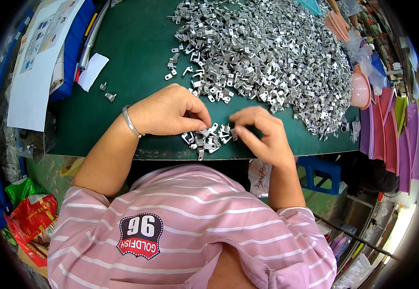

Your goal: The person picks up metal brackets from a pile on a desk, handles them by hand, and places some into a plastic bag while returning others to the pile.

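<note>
A small pile of bent metal brackets (208, 141) lies near the front edge of the green table, between my hands. My left hand (173, 111), a metal bangle at its wrist, reaches in from the left. Its thumb and fingers are closed together at the pile's upper edge; what they pinch, if anything, is mostly hidden. On the right side of the pile, my right hand (266, 135) holds a small metal bracket (234, 134) at the thumb tip. The fingers of that hand are slightly smeared by motion.
A large heap of similar brackets (272, 53) covers the far right of the table (137, 62). Two loose metal pieces (110, 97) lie at left, near a white paper scrap (93, 72) and a blue tray (69, 72). A pink basket (360, 90) stands at right.
</note>
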`<state>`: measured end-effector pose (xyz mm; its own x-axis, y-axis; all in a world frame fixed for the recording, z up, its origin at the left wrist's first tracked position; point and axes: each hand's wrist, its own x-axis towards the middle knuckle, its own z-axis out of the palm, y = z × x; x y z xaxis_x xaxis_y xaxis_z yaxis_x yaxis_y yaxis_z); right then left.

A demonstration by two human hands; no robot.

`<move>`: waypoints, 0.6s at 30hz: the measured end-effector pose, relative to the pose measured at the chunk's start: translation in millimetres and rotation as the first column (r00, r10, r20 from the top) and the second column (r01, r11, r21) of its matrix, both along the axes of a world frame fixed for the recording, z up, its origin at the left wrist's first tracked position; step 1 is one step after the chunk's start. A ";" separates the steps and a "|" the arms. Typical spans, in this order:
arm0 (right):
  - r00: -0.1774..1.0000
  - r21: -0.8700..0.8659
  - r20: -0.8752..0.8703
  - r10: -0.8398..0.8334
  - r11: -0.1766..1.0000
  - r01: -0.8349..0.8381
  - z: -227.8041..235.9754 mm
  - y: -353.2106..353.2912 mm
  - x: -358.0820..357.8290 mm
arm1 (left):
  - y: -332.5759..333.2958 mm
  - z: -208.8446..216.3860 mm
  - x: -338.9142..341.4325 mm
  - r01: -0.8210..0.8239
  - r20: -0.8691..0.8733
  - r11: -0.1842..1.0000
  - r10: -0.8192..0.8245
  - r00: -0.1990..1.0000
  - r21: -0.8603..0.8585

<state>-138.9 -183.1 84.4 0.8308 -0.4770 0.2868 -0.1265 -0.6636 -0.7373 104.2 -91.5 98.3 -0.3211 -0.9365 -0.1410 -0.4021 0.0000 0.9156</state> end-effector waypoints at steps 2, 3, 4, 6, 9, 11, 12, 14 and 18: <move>0.990 -0.179 0.012 -0.141 0.974 0.141 -6.2 -1.8 11.6 | -2.1 -10.3 -4.3 -0.117 0.033 0.951 0.132 0.991 -0.287; 0.985 -0.217 0.013 -0.173 0.961 0.172 -8.2 -3.4 18.2 | -3.8 -17.0 -6.7 -0.166 0.037 0.889 0.200 0.979 -0.426; 0.978 -0.255 0.015 -0.206 0.946 0.203 -9.6 -4.1 24.3 | -6.9 -23.1 -9.8 -0.204 0.069 0.799 0.292 0.954 -0.565; 0.967 -0.309 -0.012 -0.256 0.920 0.240 -12.4 -1.3 34.1 | -9.3 -28.1 -18.8 -0.290 0.112 0.751 0.433 0.894 -0.593; 0.945 -0.398 -0.051 -0.324 0.874 0.278 -14.4 2.6 38.1 | -14.9 -33.6 -25.9 -0.326 0.179 0.706 0.539 0.823 -0.628; 0.949 -0.455 -0.031 -0.314 0.850 0.267 -14.1 4.3 41.6 | -22.8 -35.7 -24.6 -0.292 0.218 0.654 0.582 0.783 -0.698; 0.951 -0.465 -0.028 -0.309 0.846 0.261 -16.3 5.7 42.8 | -24.3 -34.7 -25.1 -0.299 0.223 0.649 0.595 0.772 -0.699; 0.945 -0.495 0.007 -0.327 0.820 0.288 -21.8 8.8 45.8 | -22.8 -37.5 -26.2 -0.354 0.169 0.656 0.595 0.786 -0.667; 0.940 -0.480 -0.051 -0.336 0.834 0.272 -16.0 -0.5 48.2 | -24.5 -30.5 -21.2 -0.525 0.013 0.658 0.630 0.776 -0.540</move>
